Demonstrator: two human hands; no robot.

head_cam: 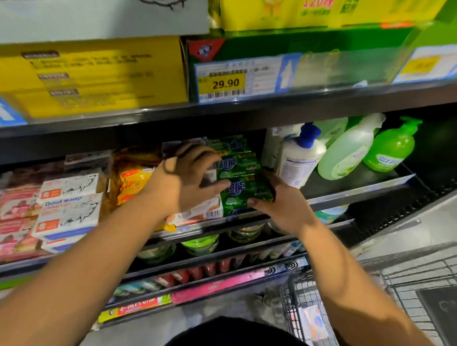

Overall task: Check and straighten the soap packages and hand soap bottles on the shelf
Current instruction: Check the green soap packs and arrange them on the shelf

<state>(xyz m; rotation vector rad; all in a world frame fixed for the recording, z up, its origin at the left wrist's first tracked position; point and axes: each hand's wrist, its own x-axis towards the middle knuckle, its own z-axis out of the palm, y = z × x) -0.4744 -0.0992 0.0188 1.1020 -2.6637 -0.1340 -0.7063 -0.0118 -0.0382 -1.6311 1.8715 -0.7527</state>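
Green soap pack [241, 183] is grasped by both left hand [188, 179] and right hand [283, 203]; right of it, hand soap bottles [350, 151] lean untidily, so much work seems left.

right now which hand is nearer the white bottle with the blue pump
Right. The right hand holds the green soap pack beside the white bottle; the left hand grips the pack's far side.
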